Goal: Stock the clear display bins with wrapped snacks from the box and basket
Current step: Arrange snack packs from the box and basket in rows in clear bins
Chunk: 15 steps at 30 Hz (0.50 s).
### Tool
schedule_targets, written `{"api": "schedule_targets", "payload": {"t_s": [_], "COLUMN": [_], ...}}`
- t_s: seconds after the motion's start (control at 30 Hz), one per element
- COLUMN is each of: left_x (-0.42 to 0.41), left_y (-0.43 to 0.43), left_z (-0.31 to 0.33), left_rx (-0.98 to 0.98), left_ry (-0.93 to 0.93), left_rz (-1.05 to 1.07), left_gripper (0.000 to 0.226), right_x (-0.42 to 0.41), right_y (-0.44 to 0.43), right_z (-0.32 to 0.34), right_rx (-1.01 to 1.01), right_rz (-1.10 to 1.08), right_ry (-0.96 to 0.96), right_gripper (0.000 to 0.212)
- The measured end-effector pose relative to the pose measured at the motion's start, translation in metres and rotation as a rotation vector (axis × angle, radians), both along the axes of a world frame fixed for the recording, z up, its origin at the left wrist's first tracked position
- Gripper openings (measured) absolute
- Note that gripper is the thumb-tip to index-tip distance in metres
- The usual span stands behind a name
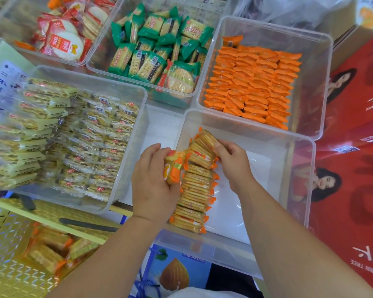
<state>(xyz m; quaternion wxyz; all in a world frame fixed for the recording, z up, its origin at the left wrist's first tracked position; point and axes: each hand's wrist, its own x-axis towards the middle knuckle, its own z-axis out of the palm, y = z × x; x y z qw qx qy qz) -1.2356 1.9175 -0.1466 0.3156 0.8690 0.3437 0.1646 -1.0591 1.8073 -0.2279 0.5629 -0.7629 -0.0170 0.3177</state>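
Stocking looks well along, but the last bin has a way to go. The four bins beyond the grips are all loaded. The orange-wrapper bin [329,41] just past the right grip [233,162] is packed in tidy rows, with a bare strip down its right side. The green cracker bin [91,65] further out past the left grip [153,183] is heaped. The rice cracker bin [28,50] sits furthest out to the left, and the yellow-pack bin [145,93] left of the left grip is pretty much full.

Both grips are working in the near bin [310,145]. So far it holds just one row of orange-edged cracker packs [194,196], standing on edge along its left wall, under and between the grips. Everything right of the right grip in there is bare floor, so maybe a quarter filled at a guess.

The left grip is curled round one loose cracker pack [174,167], held right against the row. The right grip pinches the farthest pack [206,137] at the row's far end, probably squaring it up.

For supply, the yellow basket [7,233] down-left of the left grip has more of the same packs [47,252] in it. The red box [357,151] sits well off to the right of the right grip, and its inside can't be seen.
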Motion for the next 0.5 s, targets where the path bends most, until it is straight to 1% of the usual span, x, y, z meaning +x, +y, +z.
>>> {"api": "schedule_targets", "payload": {"t_s": [0.07, 0.1, 0.13, 0.17, 0.2, 0.27, 0.3, 0.33, 0.4, 0.5], "left_x": [0.004, 0.008, 0.012, 0.018, 0.024, 0.035, 0.042, 0.049, 0.068, 0.098], "left_y": [0.000, 0.001, -0.001, -0.003, -0.007, -0.017, -0.021, -0.025, -0.027, -0.023], "left_z": [0.012, 0.020, 0.030, 0.040, 0.048, 0.058, 0.059, 0.056, 0.046, 0.025], "left_rx": [0.133, 0.154, 0.135, 0.097, 0.070, 0.088, 0.110, 0.133, 0.164, 0.162], "left_ry": [0.020, 0.036, 0.075, 0.137, 0.216, 0.407, 0.503, 0.612, 0.829, 1.028], "left_rz": [-0.106, -0.166, -0.224, -0.282, -0.345, -0.484, -0.547, -0.593, -0.633, -0.672], "left_gripper": [0.049, 0.051, 0.051, 0.047, 0.038, 0.018, 0.015, 0.017, 0.030, 0.049], "right_x": [0.001, 0.003, 0.005, 0.006, 0.008, 0.012, 0.014, 0.016, 0.021, 0.025], "right_y": [-0.002, -0.004, -0.004, -0.005, -0.005, -0.004, -0.003, -0.003, -0.003, -0.005], "right_z": [0.000, -0.001, 0.000, 0.001, 0.002, 0.003, 0.004, 0.005, 0.005, 0.007], "right_rx": [-0.021, -0.023, -0.024, -0.029, -0.034, -0.033, -0.032, -0.036, -0.041, -0.025], "right_rz": [0.054, 0.059, 0.061, 0.063, 0.062, 0.051, 0.052, 0.061, 0.096, 0.167], "right_ry": [-0.049, -0.059, -0.065, -0.070, -0.070, -0.055, -0.050, -0.045, -0.022, 0.026], "right_gripper": [0.015, 0.016, 0.018, 0.019, 0.019, 0.018, 0.018, 0.018, 0.019, 0.024]}}
